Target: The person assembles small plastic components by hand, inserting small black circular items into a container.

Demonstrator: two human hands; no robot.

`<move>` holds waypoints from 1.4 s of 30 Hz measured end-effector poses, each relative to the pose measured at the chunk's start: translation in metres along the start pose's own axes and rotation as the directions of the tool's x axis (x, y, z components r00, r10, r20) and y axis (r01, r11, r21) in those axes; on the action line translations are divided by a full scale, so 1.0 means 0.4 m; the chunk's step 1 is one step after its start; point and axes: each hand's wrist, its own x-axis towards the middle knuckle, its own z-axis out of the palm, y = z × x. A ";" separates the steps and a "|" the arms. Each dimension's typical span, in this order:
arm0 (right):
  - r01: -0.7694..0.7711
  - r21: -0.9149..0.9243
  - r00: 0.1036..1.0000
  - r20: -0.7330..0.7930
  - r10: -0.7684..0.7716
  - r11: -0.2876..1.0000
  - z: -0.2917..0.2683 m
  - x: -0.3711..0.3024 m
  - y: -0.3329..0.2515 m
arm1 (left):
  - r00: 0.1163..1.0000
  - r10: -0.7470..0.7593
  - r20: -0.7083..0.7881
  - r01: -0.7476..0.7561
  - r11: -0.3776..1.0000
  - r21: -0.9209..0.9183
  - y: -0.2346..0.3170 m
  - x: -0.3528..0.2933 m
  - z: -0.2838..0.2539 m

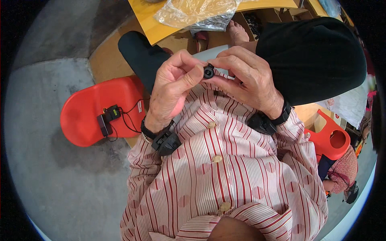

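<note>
Both my hands are raised in front of my striped shirt, fingertips meeting around a small black ring-shaped part (208,72) with a hole in its middle. My left hand (173,82) pinches it from the left between thumb and index finger. From the other side my right hand (251,78) grips it, index finger over the top and thumb beneath. Fingers cover parts of its edge, so its full length cannot be seen. Each wrist wears a black strap with a black device, the left device (167,143) and the right device (262,123).
A yellow table (144,18) bearing a clear plastic bag (193,14) lies ahead. To the left is a red seat (84,114) with black cabled devices (106,120). Another red seat (337,146) stands at right. Wooden compartments (285,16) are at the far right.
</note>
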 end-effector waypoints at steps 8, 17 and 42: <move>0.047 0.064 0.997 -0.066 -0.043 0.997 -0.004 -0.003 -0.001 | 1.000 -0.017 0.018 0.017 1.000 0.018 0.002 0.008 0.015; 0.136 0.021 0.986 -0.099 -0.133 0.990 0.001 0.003 0.009 | 0.989 -0.102 0.103 0.100 0.995 0.024 0.010 0.004 0.000; -0.228 -0.161 0.972 0.012 0.233 0.960 0.014 -0.022 0.004 | 0.968 -0.158 -0.196 0.211 0.934 0.287 -0.015 0.102 -0.056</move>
